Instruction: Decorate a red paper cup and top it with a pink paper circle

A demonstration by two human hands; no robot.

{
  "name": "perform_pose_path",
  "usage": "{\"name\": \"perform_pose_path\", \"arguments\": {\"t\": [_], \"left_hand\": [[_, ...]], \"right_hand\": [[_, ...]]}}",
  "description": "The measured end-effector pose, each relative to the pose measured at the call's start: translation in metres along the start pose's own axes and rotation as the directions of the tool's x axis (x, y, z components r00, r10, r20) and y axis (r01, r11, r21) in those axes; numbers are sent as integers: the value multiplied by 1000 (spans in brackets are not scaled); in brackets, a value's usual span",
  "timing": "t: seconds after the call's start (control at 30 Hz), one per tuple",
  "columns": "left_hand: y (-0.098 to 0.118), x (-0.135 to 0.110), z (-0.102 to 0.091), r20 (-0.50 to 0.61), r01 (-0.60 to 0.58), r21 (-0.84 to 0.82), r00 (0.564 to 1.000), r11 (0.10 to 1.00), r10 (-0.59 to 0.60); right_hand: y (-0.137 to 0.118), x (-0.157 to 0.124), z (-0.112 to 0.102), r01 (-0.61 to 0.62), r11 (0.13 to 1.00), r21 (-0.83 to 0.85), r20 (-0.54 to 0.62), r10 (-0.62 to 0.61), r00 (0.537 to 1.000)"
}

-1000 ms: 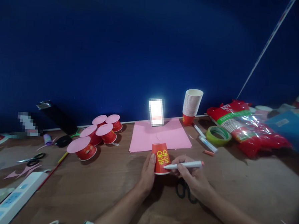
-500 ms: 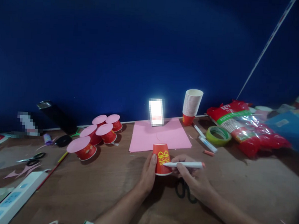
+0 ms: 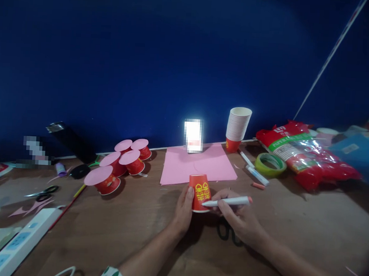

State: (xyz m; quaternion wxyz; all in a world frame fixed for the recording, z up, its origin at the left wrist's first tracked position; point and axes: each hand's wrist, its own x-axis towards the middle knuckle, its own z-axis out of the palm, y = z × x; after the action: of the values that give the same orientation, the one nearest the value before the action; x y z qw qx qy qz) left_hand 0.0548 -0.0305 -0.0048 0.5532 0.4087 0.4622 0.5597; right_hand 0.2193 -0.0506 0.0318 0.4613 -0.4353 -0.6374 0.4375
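A red paper cup (image 3: 200,184) with yellow printed characters is held upside down, its white rim at the bottom. My left hand (image 3: 184,210) grips its left side, thumb on the near face. In my right hand (image 3: 236,217) is a white marker (image 3: 229,201) with a reddish end, its tip at the lower part of the cup's print. Some right-hand fingers rest behind the cup's right edge. Black scissor handles (image 3: 224,230) lie on the table under my right hand, the rest of the scissors hidden. Behind the cup is a stack of pink paper (image 3: 173,166).
Several red cups topped with pink discs (image 3: 130,156) stand left of centre. A cup stack (image 3: 237,130), green tape (image 3: 270,164), marker cap (image 3: 258,186) and red plastic package (image 3: 307,156) are at right. Scissors (image 3: 42,193) and a power strip (image 3: 21,240) lie left. A blurred bright phone-like shape (image 3: 193,136) stands behind.
The marker tip has shifted slightly down relative to the cup's print. The cup and both hands stay nearly in place. The whole view has moved a little.
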Motion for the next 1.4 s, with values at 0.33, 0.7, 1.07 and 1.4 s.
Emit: {"name": "perform_pose_path", "arguments": {"t": [0.33,0.7,1.07,1.4], "left_hand": [[7,-1,3,-19,-1,9,1000,1000,2],[4,-1,2,54,191,-264,982,945,-183],[7,3,-1,142,279,-384,960,880,-243],[6,2,-1,131,228,-380,973,897,-192]], "right_hand": [[-3,1,0,-12,1000,14,3,12,1000],[-3,3,0,-59,989,132,9,58,998],[21,9,8,-179,864,471,-44,226,973],[8,6,4,-142,960,243,-62,161,985]]}}
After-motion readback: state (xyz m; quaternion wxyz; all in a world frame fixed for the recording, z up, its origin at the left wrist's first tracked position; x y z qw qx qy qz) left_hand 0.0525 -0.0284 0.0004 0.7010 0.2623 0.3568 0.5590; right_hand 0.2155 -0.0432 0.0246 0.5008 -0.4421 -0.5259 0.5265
